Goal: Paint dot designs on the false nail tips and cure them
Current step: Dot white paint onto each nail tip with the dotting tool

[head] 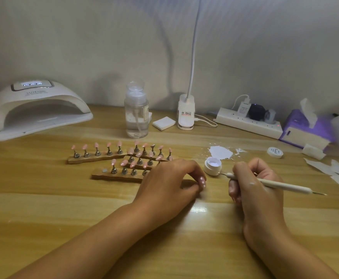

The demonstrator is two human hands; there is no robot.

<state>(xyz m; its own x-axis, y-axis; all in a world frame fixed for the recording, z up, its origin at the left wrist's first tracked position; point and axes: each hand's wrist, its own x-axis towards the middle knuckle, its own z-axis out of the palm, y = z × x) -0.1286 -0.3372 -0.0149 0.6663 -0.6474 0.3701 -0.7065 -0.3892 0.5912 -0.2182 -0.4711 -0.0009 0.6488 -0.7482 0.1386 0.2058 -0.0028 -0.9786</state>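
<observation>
**Friend:** From the head view, what is in each hand?

**Me:** My left hand (170, 182) is curled, knuckles up, and rests on the wooden table (64, 208). Thumb and fingertips pinch one dotted nail tip (202, 181), pink with white dots on it. It sits low and braced so it won't wobble under the point. My right hand (253, 184) is closed round the dotting tool (281, 185) like a pen. The fine metal end points at the open gel pot (213, 166), just beside its wall; whether it touches, I cannot tell.

**Friend:** Why is the pot there?

**Me:** It stands between my hands, so reloading is a short trip. Its lid (275, 152) lies well apart to the right. The white smear (221, 152) just behind the pot looks like my wiping spot.

**Friend:** And the rest of the set?

**Me:** The other nail tips (84, 147) stand on metal holders (86, 154) along wooden strips (80, 159) just behind my left hand, raised clear so wet gel can't smudge. The nearest strip shows one bare grey disc (104, 170); I judge that to be this tip's place.

**Friend:** Curing?

**Me:** The UV nail lamp (38, 111) sits far left, mouth towards me, display (32, 84) lit. I see nothing inside it, so curing is not yet done.

**Friend:** What could go wrong?

**Me:** Too much gel on the point, and a dot would flood.
</observation>
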